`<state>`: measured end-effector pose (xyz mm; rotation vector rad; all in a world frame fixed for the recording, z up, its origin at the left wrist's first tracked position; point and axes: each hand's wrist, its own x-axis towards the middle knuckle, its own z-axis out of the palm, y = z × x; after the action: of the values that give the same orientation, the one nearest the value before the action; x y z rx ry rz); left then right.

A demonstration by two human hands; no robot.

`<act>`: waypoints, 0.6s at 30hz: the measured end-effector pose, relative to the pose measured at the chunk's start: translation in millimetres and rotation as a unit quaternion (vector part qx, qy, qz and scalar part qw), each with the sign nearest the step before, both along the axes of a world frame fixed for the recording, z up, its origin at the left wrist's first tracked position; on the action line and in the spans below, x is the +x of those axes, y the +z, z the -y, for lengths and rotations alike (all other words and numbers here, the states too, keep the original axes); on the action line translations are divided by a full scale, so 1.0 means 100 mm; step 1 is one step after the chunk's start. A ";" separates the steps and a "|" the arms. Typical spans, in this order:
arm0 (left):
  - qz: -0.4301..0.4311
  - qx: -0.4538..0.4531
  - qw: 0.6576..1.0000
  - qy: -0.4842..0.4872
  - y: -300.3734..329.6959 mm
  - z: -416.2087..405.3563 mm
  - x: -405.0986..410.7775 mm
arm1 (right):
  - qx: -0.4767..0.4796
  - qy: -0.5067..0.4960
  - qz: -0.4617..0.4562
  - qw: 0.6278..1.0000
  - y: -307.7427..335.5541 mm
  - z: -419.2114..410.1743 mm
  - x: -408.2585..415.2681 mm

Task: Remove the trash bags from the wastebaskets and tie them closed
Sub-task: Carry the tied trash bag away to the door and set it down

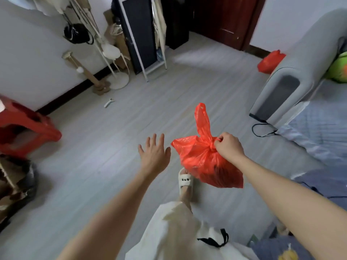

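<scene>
Two bags: both of red plastic; one is held in the air near the middle of the view, the other sits on the floor far off at upper right.
Held bag: knotted at its neck, with one loose handle loop standing upward from the knot; it hangs above the grey floor, just in front of a foot in a white sandal.
Held bag, contents: dark shapes show dimly through the lower half of the plastic; what they are cannot be told.
Right hand: fingers curled tight around the knot, a strand of red plastic looped over one finger; the bag's whole weight hangs from this fist.
Left hand: fingers spread wide, palm down, holding nothing; it hovers just beside the bag's left edge without touching it.
Second bag: gathered at the top and bulging; it rests on the floor beside the grey padded bed end, near the dark red door. Its contents are hidden.
Black-lined bin: at the left edge, below a red stool; brown and cream material fills its open top.
Sharpness: edges of the view are smeared, so small details there are uncertain.
</scene>
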<state>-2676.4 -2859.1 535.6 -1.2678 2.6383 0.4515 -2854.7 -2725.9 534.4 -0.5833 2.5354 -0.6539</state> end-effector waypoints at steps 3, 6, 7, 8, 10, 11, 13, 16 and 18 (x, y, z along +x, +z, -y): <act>0.001 0.002 0.999 -0.033 -0.04 0.67 -0.83 | 0.009 -0.041 0.009 0.999 -0.01 0.55 -0.75; -0.004 0.012 0.997 -0.070 0.02 1.31 -1.79 | -0.012 -0.080 0.021 0.997 0.05 1.07 -1.53; -0.007 0.010 0.996 -0.084 0.05 1.47 -2.09 | -0.024 -0.092 0.021 0.995 0.09 1.20 -1.77; -0.008 0.000 0.995 -0.099 0.09 1.61 -2.37 | -0.035 -0.102 0.019 0.994 0.13 1.31 -1.99; -0.013 -0.006 0.992 -0.127 0.15 1.86 -2.95 | -0.058 -0.116 0.017 0.991 0.22 1.54 -2.44; -0.016 -0.005 0.990 -0.137 0.15 1.97 -3.20 | -0.070 -0.124 0.019 0.990 0.24 1.64 -2.65; -0.015 0.000 0.987 -0.157 0.14 2.24 -3.81 | -0.077 -0.141 0.019 0.987 0.24 1.90 -3.19; -0.017 0.000 0.983 -0.180 0.08 2.64 -4.67 | -0.081 -0.160 0.018 0.984 0.15 2.30 -4.03; -0.021 -0.004 0.982 -0.186 0.05 2.90 -5.22 | -0.081 -0.171 0.028 0.982 0.08 2.56 -4.56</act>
<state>-3198.8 -3149.5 540.6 -0.7430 2.8249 0.4092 -3310.3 -2981.9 541.9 -0.1747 2.5670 -0.9885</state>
